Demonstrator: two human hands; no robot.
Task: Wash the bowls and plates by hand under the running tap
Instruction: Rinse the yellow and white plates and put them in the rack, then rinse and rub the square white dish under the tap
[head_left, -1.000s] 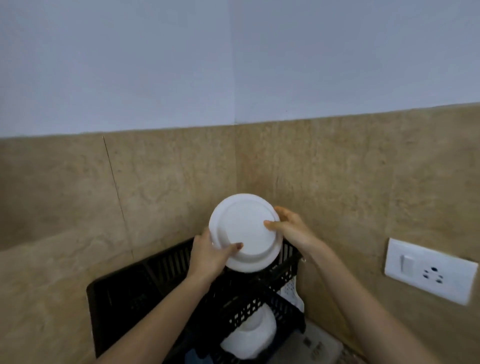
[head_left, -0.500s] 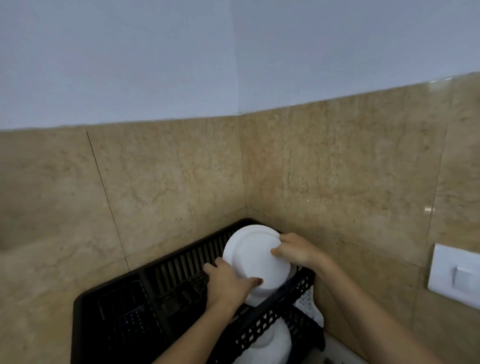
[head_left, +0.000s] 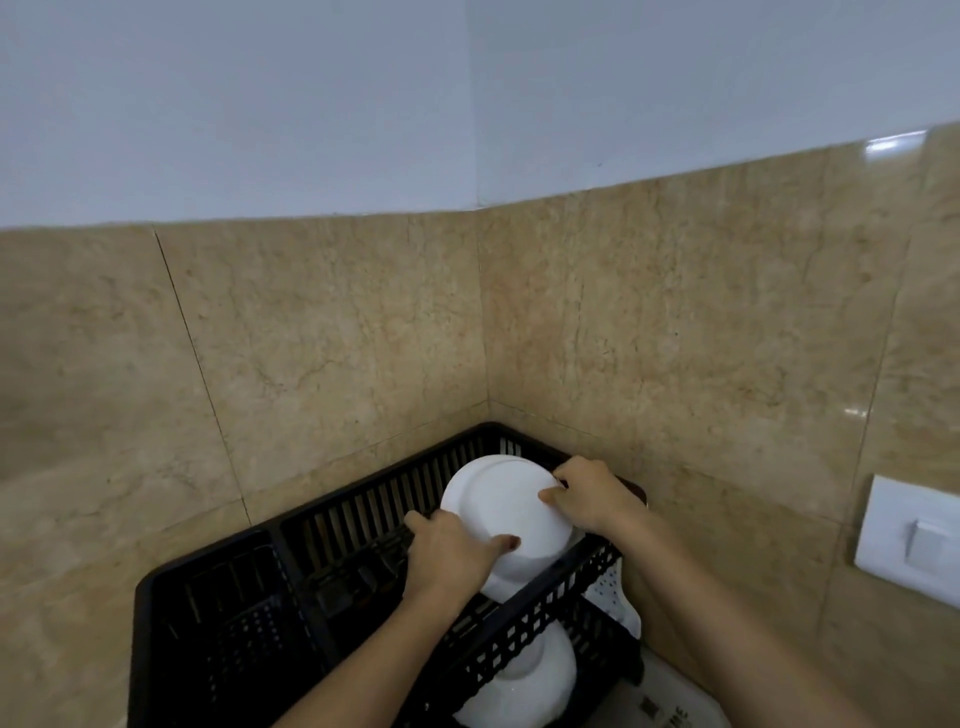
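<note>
A white plate (head_left: 506, 512) stands on edge, tilted, inside the right end of a black plastic dish rack (head_left: 218, 613) in the wall corner. My left hand (head_left: 449, 553) grips the plate's lower left rim, thumb across its face. My right hand (head_left: 592, 499) holds the upper right rim. A second white plate edge shows just behind the first. On the rack's lower tier a white bowl (head_left: 524, 686) lies upside down, partly hidden by the lattice. No tap or sink is in view.
Beige marble tiles cover both walls around the corner. A white wall switch and socket plate (head_left: 911, 540) sits at the right. A white perforated piece (head_left: 610, 597) hangs at the rack's right end. The rack's left compartment holds nothing visible.
Both hands have lowered the plate from above the rack down into its right end, and my view has tilted down, showing more of the rack.
</note>
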